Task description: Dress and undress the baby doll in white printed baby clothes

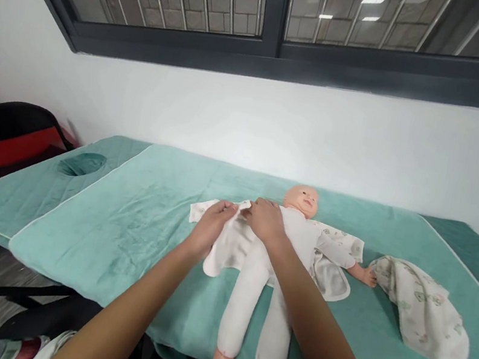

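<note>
A baby doll [296, 226] with a white cloth body lies face up on the green-covered bed, its legs toward me. Beneath its back is spread a white patterned baby shirt [227, 251], one sleeve out to each side. My left hand [214, 221] pinches the shirt's edge by the left sleeve. Close beside it, my right hand [266, 218] is closed at the doll's shoulder on the same side, its fingers on the shirt fabric. The doll's arm on that side is hidden by my hands. Its other arm lies over the opposite sleeve.
A crumpled white patterned cloth [424, 308] lies right of the doll, touching its hand. The green massage bed [122, 221] has a face hole [82, 163] at its left end. A red and black chair [8, 134] stands at the left. Behind are a white wall and a barred window [275, 20].
</note>
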